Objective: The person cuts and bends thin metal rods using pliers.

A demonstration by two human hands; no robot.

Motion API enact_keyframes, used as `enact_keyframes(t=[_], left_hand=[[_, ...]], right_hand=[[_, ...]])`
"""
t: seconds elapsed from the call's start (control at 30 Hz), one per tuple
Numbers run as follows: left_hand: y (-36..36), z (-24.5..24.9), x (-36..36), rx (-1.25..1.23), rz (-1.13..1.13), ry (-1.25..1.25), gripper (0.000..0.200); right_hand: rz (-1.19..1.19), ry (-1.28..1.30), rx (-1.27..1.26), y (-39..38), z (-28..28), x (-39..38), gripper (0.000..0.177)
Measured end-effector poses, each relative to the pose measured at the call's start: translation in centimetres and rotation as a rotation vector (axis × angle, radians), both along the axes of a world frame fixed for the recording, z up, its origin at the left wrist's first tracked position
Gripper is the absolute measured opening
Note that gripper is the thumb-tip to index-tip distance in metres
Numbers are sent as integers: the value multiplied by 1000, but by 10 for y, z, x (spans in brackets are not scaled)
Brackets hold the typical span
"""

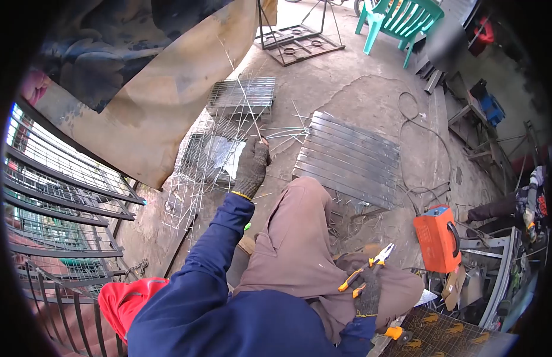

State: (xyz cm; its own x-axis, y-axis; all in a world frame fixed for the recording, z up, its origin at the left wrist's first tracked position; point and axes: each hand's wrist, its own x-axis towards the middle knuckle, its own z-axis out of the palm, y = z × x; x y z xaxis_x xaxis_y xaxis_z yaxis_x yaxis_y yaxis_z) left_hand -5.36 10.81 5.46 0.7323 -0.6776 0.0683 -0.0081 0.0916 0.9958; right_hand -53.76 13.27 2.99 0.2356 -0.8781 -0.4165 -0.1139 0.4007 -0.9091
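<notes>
Concrete flr (pixel 365 83) is your biggest area: widest open patch lies btwn the slatted metal panel & the green chair, w/ a loose cable (pixel 441 138) along its R side. Brown sheet (pixel 151 113) hangs upper L, its lower edge close to your L forearm's side of the work. Barred metal grilles (pixel 64 205) crowd the far L edge. Slatted metal panel (pixel 350 157) lies flat just past your knees, its near edge close to them. Green chair (pixel 407 24) stands at top, R of an upright metal frame (pixel 302 46). Wire mesh pile (pixel 195 157) sits L of your L hand, white sheet (pixel 233 156) on top, thin wires sticking out. Orange case (pixel 433 243) stands R of your R knee, blk handle on its side; can't see inside. Dark grid surface (pixel 430 333), btm R, has yellowish shapes on it; can't tell if loose or fixed.

Your L hand (pixel 252 163), gloved, reaches fwd w/ arm extended, fingers closed, pinching the lower end of a thin rod (pixel 239 80); rod slants up & L over the mesh. Your R hand (pixel 367 291), gloved, is low by your R thigh, fingers curled round the yellow-blk handles of the pliers (pixel 371 265), nose aimed up & R.
</notes>
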Motion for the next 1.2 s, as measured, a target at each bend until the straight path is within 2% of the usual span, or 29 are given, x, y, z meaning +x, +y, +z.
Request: enact_keyframes(t=[0.07,0.1,0.13,0.17,0.2,0.27,0.33,0.4,0.43,0.53,0.57,0.67,0.7,0.73,0.8,0.87,0.93,1.0,1.03,1.1,1.13,1.17,1.2], left_hand=[[-6,19,-19,-40,21,-183,26],[-6,26,-18,-45,-140,-174,26],[-10,38,-21,-48,-155,-174,26],[-15,50,-27,-121,-206,-199,27],[-19,64,-34,-192,-260,-222,29],[-33,110,-72,-319,-268,145,37],[-54,117,-71,-362,-350,246,41],[-68,134,-73,-214,-262,44,47],[-74,139,-81,-198,-202,-42,51],[-77,138,-89,-82,-316,-11,52],[-90,109,-74,-86,-377,-108,49],[-92,120,-111,-113,-338,-203,39],[-95,119,-109,-12,-422,-222,37],[-99,112,-112,-15,-439,-221,37],[-109,99,-120,-204,-571,183,30],[-116,99,-126,-188,-581,236,26],[-122,91,-125,12,-462,-36,24],[-118,78,-119,-4,-515,-50,26],[-111,75,-117,51,-589,-167,30],[-90,77,-121,255,-679,-371,45],[-82,80,-122,256,-697,-380,45],[-75,84,-122,321,-701,-407,47],[-71,86,-120,387,-703,-436,50]], right_hand=[[-39,25,-49,1,-5,0,22],[-102,-87,82,-1,1,5,22],[-166,-202,210,-1,4,7,26],[-22,-72,59,0,-2,0,24],[-43,-73,60,0,-7,-1,24],[-7,-81,38,-1,-16,0,25],[-52,-62,16,3,-19,-1,24],[-73,-134,79,1,2,10,22],[-69,-32,13,1,14,15,17],[-101,-30,15,3,15,17,17],[-118,-129,84,0,22,18,19],[-184,-137,83,4,13,16,20],[-145,-82,-8,5,13,14,24],[-162,-80,-10,6,12,11,24],[25,89,-203,6,5,6,27],[30,104,-256,6,3,4,29],[-146,-284,204,3,24,13,27],[-134,-264,168,-2,20,1,30],[-106,-238,131,-10,20,-3,32],[-164,-430,200,-43,23,-5,36],[-156,-414,119,-52,95,14,38],[-75,-173,-9,-74,96,9,34],[-26,-72,-89,-97,85,4,32]])
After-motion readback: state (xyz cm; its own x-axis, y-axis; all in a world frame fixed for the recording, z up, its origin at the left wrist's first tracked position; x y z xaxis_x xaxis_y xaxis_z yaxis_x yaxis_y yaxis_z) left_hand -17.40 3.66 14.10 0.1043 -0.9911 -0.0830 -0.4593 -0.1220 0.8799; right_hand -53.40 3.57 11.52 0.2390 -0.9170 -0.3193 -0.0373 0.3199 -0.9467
